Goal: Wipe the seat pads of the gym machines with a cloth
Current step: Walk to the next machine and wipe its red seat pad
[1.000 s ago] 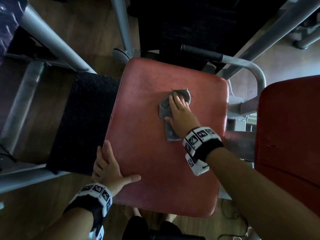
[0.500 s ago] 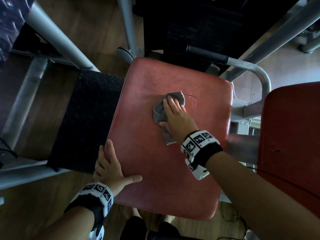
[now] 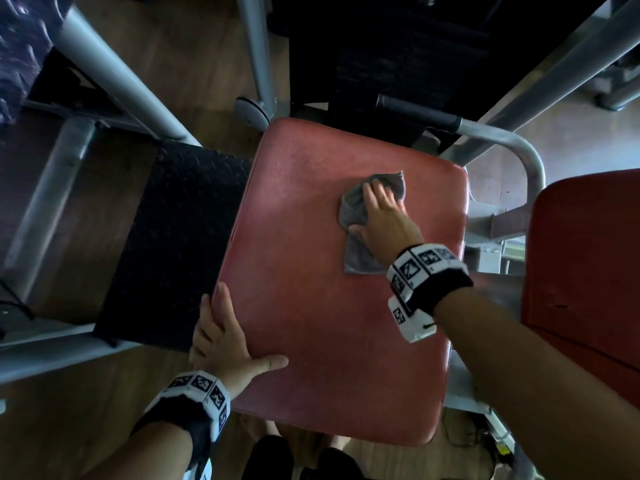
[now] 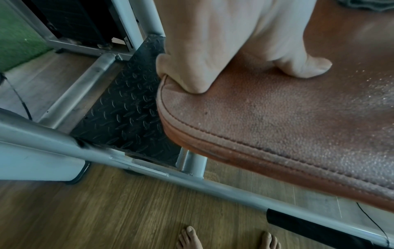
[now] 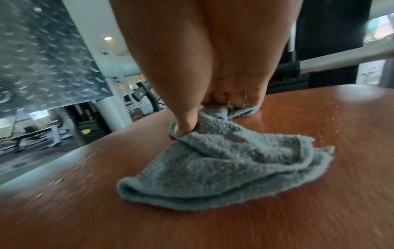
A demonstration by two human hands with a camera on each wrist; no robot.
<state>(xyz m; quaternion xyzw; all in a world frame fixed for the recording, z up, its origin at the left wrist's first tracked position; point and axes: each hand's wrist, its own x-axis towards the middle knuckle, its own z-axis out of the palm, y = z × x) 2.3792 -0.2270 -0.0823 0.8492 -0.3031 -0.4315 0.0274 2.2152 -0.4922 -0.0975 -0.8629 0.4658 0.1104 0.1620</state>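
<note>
A red seat pad point(image 3: 311, 306) fills the middle of the head view. A crumpled grey cloth point(image 3: 353, 206) lies on its far right part. My right hand point(image 3: 384, 216) lies on top of the cloth and presses it to the pad. In the right wrist view the thumb digs into a fold of the cloth point(image 5: 224, 168) and the fingertips curl on its far edge. My left hand point(image 3: 225, 344) holds the pad's near left edge, thumb on top. Its fingers wrap over the stitched rim of the pad point(image 4: 277, 118).
A second red pad point(image 3: 581, 271) stands close on the right. A black checker plate point(image 3: 173, 244) lies left of the seat, between grey frame tubes point(image 3: 117, 81). A curved grey handle bar point(image 3: 519, 150) rises behind the pad's far right corner. Bare feet point(image 4: 192, 235) stand on wooden floor.
My right hand has slid the cloth to the right, toward the pad's far right edge. The left hand stays on the same edge.
</note>
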